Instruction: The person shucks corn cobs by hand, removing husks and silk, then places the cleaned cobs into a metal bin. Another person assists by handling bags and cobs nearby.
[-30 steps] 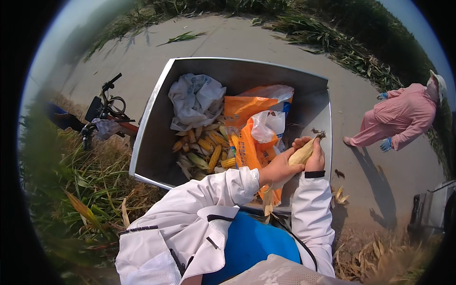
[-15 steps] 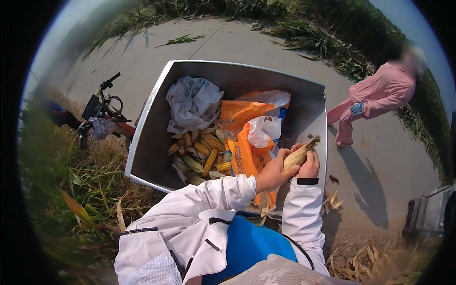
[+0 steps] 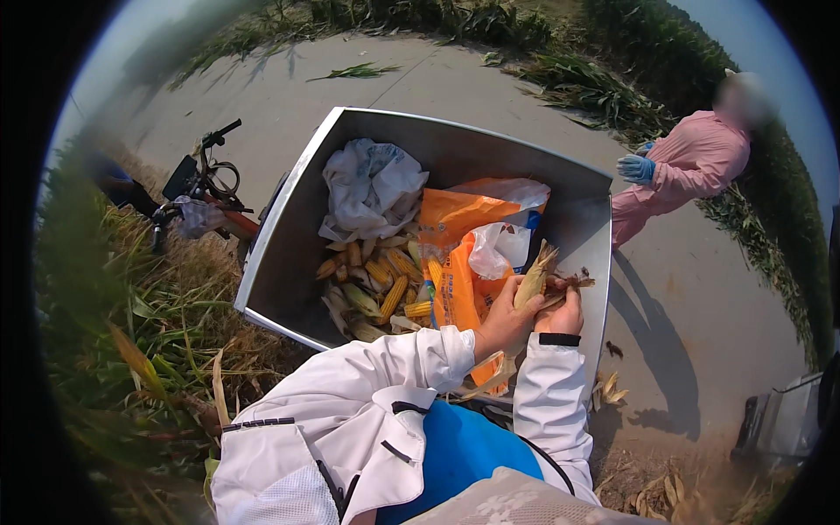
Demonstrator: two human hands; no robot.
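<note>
An ear of corn in pale husk stands tilted up between my hands, over the right end of the metal cart box. My left hand is wrapped round its lower part. Close beside it, my right hand is closed on the husk at the ear's right side, where brown silk sticks out. Below my wrists hangs a loose strip of husk. Yellow corn ears, some partly husked, lie in the box left of an orange plastic bag.
A crumpled white sack fills the box's far left corner. Handlebars stand to the left. Beyond the box at right is a person in pink with blue gloves. Dropped husks lie on the ground near the box.
The ear has tipped more upright, and its husk has parted, with the right hand drawing some of it aside. The person in pink has raised their hands in front.
</note>
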